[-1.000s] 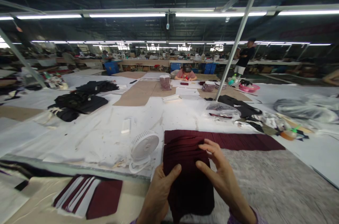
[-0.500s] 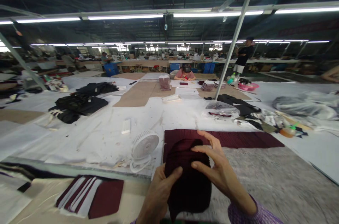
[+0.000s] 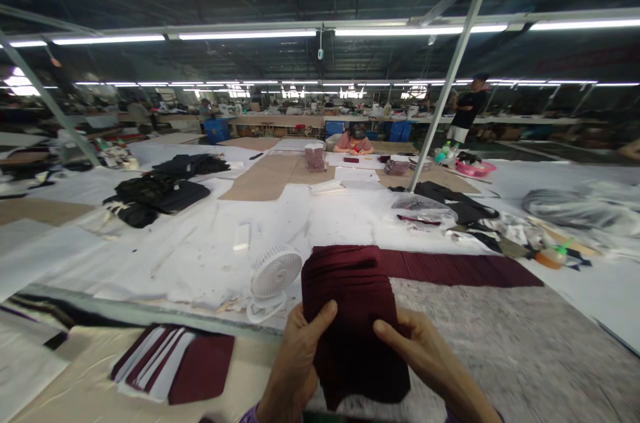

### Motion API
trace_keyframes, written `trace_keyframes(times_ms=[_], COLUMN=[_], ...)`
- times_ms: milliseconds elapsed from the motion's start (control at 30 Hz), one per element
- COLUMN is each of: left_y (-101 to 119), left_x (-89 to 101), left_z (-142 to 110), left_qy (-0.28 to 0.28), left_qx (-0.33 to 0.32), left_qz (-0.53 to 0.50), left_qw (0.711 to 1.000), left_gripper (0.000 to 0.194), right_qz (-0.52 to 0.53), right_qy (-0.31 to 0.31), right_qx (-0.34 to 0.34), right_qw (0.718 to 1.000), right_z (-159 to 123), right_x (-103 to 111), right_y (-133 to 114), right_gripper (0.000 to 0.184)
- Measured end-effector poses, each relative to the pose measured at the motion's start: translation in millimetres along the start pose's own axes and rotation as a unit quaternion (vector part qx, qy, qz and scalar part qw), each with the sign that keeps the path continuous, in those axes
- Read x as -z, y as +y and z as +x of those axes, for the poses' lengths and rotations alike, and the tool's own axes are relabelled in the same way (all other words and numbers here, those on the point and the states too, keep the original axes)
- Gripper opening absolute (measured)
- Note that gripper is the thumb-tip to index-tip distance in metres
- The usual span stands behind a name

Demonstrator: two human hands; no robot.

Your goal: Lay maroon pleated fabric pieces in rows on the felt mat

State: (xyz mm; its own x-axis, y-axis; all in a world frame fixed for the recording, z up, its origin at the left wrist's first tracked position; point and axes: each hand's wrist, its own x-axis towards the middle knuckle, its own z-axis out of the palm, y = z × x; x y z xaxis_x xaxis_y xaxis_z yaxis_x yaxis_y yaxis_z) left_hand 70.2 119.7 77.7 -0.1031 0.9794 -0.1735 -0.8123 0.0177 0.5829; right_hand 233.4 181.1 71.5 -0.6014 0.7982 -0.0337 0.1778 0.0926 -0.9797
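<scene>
A stack of dark maroon fabric pieces (image 3: 353, 323) is held up in front of me, its layers fanned a little at the top. My left hand (image 3: 300, 349) grips its left edge, thumb on the front face. On the opposite edge, my right hand (image 3: 420, 346) also holds the stack, thumb in front and fingers behind. Beyond the stack lies a long row of overlapping maroon pieces (image 3: 460, 267) on the table. Lower left, several maroon and white pieces (image 3: 175, 366) are spread on cream cloth.
A small white fan (image 3: 275, 273) stands just left of the stack. Grey mottled cloth (image 3: 500, 343) covers the right side. Farther off are dark garments (image 3: 155, 189), a clear plastic bag (image 3: 425, 209), a metal pole (image 3: 450, 83) and a pink basin (image 3: 475, 168). A co-worker (image 3: 354, 139) sits across the table.
My right hand has come down from the upper front of the stack and closed on its right edge. The stack's top now leans back toward the row. The view has shifted slightly.
</scene>
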Motion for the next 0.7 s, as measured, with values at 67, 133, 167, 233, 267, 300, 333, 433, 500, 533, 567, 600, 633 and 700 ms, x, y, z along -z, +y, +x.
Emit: trace_keyframes(times_ms=[67, 133, 167, 233, 267, 300, 333, 433, 500, 533, 567, 600, 633, 700], left_y=[2, 6, 7, 10, 10, 9, 8, 3, -1, -3, -4, -4, -4, -4], left_x=[0.2, 1.3, 1.9, 2.7, 2.7, 2.4, 1.7, -1.0, -2.5, -2.9, -3.1, -3.0, -2.7, -1.7], left_z=[0, 0, 1, 1, 1, 1, 0, -2, -2, -2, -1, -1, 0, 1], left_qy=[0.005, 0.021, 0.028, 0.032, 0.028, 0.024, 0.022, 0.017, 0.017, 0.015, 0.013, 0.009, 0.005, -0.003], left_qx=[-0.006, -0.023, -0.032, -0.041, -0.041, -0.038, -0.034, -0.023, -0.016, -0.013, -0.011, -0.010, -0.010, -0.014], left_qz=[-0.007, -0.009, -0.009, -0.005, -0.001, 0.002, 0.005, 0.004, 0.000, -0.004, -0.008, -0.012, -0.017, -0.023], left_qw=[1.000, 0.999, 0.999, 0.999, 0.999, 0.999, 0.999, 1.000, 1.000, 1.000, 1.000, 1.000, 1.000, 1.000], left_gripper=[0.047, 0.049, 0.050, 0.053, 0.054, 0.054, 0.055, 0.053, 0.051, 0.050, 0.049, 0.048, 0.048, 0.049], right_qz=[-0.013, -0.003, 0.006, 0.014, 0.010, 0.005, 0.003, 0.024, 0.046, 0.055, 0.062, 0.069, 0.073, 0.074], right_qy=[-0.009, -0.044, -0.066, -0.083, -0.072, -0.054, -0.031, 0.051, 0.102, 0.123, 0.138, 0.148, 0.155, 0.169], right_qx=[-0.003, -0.002, 0.004, 0.034, 0.052, 0.069, 0.081, 0.075, 0.043, 0.026, 0.013, 0.006, 0.002, 0.006], right_qw=[1.000, 0.999, 0.998, 0.996, 0.996, 0.996, 0.996, 0.996, 0.993, 0.991, 0.988, 0.987, 0.985, 0.983], right_z=[-3, -7, -8, -8, -6, -4, -2, 4, 6, 6, 6, 6, 6, 6], right_x=[0, -1, -1, -2, -2, -2, -2, -4, -8, -10, -12, -13, -14, -15], right_y=[1, 1, 1, -1, -2, -4, -5, -9, -10, -11, -11, -10, -10, -7], right_gripper=[0.032, 0.033, 0.032, 0.029, 0.028, 0.030, 0.030, 0.030, 0.028, 0.028, 0.028, 0.029, 0.028, 0.027])
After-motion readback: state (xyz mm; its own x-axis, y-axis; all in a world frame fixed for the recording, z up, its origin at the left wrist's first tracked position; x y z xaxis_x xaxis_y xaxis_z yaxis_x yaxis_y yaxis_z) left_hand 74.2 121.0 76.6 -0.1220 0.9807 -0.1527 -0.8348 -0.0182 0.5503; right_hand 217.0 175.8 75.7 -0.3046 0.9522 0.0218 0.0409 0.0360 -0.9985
